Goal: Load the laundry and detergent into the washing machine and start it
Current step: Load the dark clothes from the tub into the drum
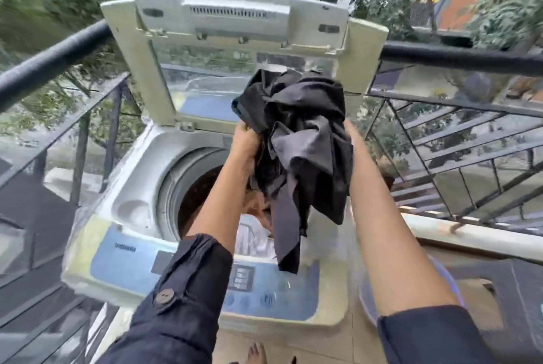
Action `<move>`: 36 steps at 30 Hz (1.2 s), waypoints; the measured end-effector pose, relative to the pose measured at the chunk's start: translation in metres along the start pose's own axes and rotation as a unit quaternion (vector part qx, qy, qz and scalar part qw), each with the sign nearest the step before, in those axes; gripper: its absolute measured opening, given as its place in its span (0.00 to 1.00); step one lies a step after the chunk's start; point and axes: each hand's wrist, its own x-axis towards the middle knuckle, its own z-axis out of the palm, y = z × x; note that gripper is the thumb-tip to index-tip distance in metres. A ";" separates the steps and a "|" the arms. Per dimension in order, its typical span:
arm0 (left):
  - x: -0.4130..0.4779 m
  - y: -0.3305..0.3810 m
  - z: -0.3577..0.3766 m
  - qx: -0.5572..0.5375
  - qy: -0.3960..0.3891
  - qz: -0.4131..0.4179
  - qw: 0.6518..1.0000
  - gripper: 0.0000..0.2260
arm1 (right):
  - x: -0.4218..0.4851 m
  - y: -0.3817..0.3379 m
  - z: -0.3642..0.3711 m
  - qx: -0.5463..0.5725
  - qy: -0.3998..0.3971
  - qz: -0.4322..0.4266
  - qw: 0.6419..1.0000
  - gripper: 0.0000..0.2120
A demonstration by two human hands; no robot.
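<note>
From the head camera, a bundle of crumpled black fabric laundry (299,140) was held up in the air above the open top of a white top-loading washing machine (138,163). The bundle's long axis ran roughly up and down: its bulk sat at the top, and a loose tail of cloth hung straight down, its end in front of the blue control panel (123,260) at the near edge of the machine.

The left hand (248,140) gripped the left side of the bundle, fingers curled into the folds. The right hand (351,134) lay against the right side of the bundle; most of it was hidden behind the cloth and blurred, so how far its fingers were closed could not be told. Both forearms rose from dark navy sleeves, the left one with a brown button (165,296).

The machine's glass-windowed lid (235,49) stood upright at the back, hinged open. Below the bundle, the round drum opening (199,187) showed pale clothing already inside.

One line of small dark print sat on the panel's left part, too blurred to read. Small buttons and a dark display were near its middle.

A black metal balcony railing (458,57) ran behind and to both sides, with green trees beyond.
</note>
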 end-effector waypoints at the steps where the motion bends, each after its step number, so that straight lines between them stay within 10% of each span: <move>1: 0.001 -0.008 -0.013 0.012 0.058 0.014 0.998 0.09 | 0.011 0.007 0.009 -0.021 0.009 -0.025 0.999 0.14; 8: -0.004 -0.056 -0.074 0.321 0.248 0.064 0.912 0.19 | 0.022 0.062 0.080 -0.004 -0.061 0.103 0.993 0.15; 13: -0.004 -0.090 -0.094 0.424 0.153 0.005 0.893 0.21 | 0.035 0.103 0.099 -0.134 -0.023 0.139 0.981 0.21; 18: -0.002 -0.101 -0.090 0.415 0.087 -0.069 0.903 0.29 | 0.049 0.140 0.091 -0.226 0.017 0.135 0.965 0.25; 36: -0.057 -0.082 0.082 0.365 0.065 0.063 0.927 0.13 | 0.027 0.068 -0.037 -0.103 0.121 -0.011 0.987 0.06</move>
